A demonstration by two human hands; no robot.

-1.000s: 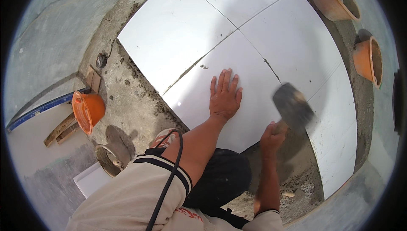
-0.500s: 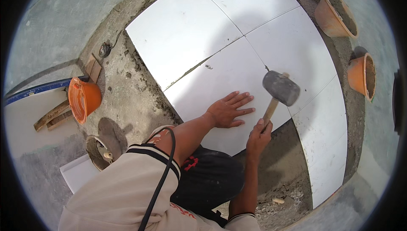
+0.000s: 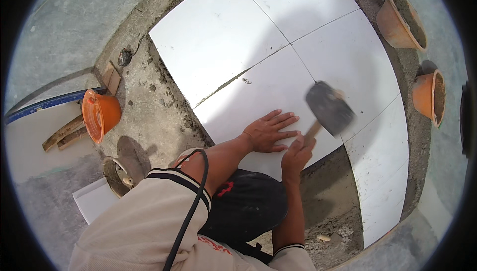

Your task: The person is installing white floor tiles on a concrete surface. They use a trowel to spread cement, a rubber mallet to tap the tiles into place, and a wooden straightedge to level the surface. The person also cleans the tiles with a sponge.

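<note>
On the left side of the room, two lengths of wood (image 3: 64,134) lie near an orange bucket (image 3: 110,113), across a strip of rough floor (image 3: 144,89) from a large white tile (image 3: 238,114). A worker bends over that tile, left hand (image 3: 271,133) laid on it palm down, fingers loosely spread and pointing right, gripping nothing. Just beside its fingertips, the right hand (image 3: 298,156) is clenched around the wooden handle of a black-headed mallet (image 3: 328,107). The mallet slants over the tile's right-hand part, by the joint with its neighbor; its handle runs from the fist away from the worker and to the right, while the blocky head sits crosswise, its long axis running from far left to near right. The head is blurred, and from here I cannot tell whether it meets the tile or hangs just above. Half a second ago the fist sat farther right, apart from the left hand; now the two nearly meet. The left hand has kept its place since then, though a second ago its fingers pointed away from the worker. Right of the fist lies a bare gray bed (image 3: 330,184); at far right, orange tubs (image 3: 425,94) stand along the wall (image 3: 454,32).
</note>
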